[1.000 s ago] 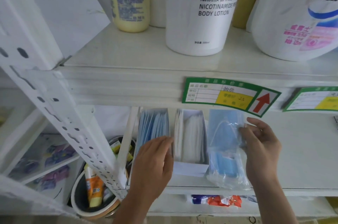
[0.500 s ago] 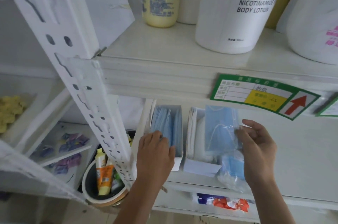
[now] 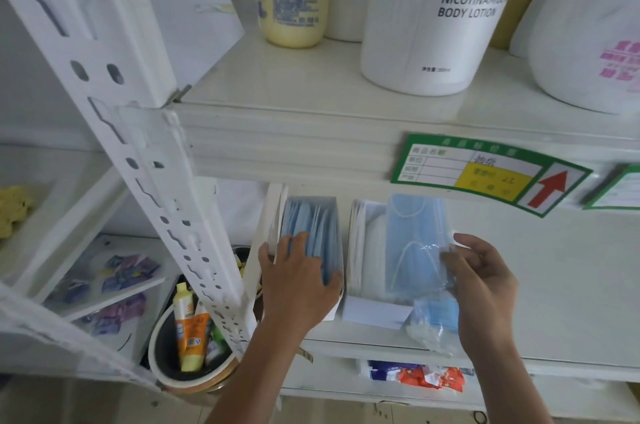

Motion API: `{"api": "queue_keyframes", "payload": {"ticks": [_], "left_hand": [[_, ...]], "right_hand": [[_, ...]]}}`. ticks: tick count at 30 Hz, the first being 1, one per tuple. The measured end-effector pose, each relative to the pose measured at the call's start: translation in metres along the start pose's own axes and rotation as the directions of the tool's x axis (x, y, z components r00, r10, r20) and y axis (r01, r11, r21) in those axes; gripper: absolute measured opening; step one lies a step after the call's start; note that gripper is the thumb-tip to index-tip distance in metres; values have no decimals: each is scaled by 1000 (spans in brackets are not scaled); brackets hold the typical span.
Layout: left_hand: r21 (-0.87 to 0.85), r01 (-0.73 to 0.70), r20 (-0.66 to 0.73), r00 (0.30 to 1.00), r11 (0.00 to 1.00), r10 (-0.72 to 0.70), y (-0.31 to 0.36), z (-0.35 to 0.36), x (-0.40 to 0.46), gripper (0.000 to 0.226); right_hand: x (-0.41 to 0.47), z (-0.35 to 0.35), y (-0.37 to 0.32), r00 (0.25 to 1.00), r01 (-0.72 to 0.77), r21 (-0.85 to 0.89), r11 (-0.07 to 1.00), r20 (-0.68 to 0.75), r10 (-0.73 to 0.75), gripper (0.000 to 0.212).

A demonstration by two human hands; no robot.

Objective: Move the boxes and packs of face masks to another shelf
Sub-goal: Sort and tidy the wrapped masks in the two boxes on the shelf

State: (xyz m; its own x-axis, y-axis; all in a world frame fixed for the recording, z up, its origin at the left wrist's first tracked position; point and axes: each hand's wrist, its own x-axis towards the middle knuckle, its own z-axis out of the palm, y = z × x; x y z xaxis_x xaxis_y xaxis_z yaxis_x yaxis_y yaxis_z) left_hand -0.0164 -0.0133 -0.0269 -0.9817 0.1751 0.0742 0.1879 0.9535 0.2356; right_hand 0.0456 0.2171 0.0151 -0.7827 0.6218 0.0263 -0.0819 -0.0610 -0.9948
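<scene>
Blue-mask box (image 3: 310,243) sat left on the lower shelf (image 3: 554,285), left hand (image 3: 298,288) gripping it; right hand (image 3: 481,288) pinched the clear mask pack (image 3: 417,250). Best lifted level, open top up.

Above the right hand (image 3: 479,280), the big white bottle (image 3: 429,15) carries "NICOTINAMIDE" (cut off) and "BODY LOTION" under Chinese characters. Just above the same hand, the green shelf label (image 3: 485,172) shows a red arrow; its small writing is not readable.
</scene>
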Motion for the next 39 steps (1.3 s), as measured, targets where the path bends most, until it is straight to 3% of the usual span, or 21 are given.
{"api": "queue_keyframes", "payload": {"ticks": [5,10,14,21,24,27,30,33,36,39], "left_hand": [[-76,42,43,998,996,-39,-1,-6,5,38],[-48,39,49,998,998,-37,4,-7,10,60],[-71,57,8,998,996,-56,-4,-5,7,35],[-362,70,-70,992,930,-101,-10,-2,5,31],[-344,7,-114,992,939,-49,-10,1,2,27],[-321,6,-143,988,947,-55,-9,2,1,30],[-360,31,-151,984,933,-90,-9,1,0,38],[-372,23,-167,982,928,-91,-11,3,-2,40],[-384,-35,-187,981,922,-40,-13,3,-1,37],[-426,-112,-222,975,898,16,-14,4,2,18]], "right_hand": [[-2,3,0,1000,8,-20,1000,12,-8,24],[-4,7,-2,1000,-1,-5,1000,21,1,25],[-5,9,-5,999,17,-5,1000,36,-17,26],[-8,25,-18,989,147,-114,983,43,-143,31],[-12,53,-26,957,284,-236,929,134,-259,27],[-16,92,-25,898,416,-383,825,318,-305,32],[-15,120,-17,852,499,-605,621,472,-225,32],[-13,128,-10,860,495,-720,487,486,-154,31],[-12,138,-8,844,496,-699,515,527,-98,30],[-18,153,-8,803,477,-608,634,596,-33,31]]}}
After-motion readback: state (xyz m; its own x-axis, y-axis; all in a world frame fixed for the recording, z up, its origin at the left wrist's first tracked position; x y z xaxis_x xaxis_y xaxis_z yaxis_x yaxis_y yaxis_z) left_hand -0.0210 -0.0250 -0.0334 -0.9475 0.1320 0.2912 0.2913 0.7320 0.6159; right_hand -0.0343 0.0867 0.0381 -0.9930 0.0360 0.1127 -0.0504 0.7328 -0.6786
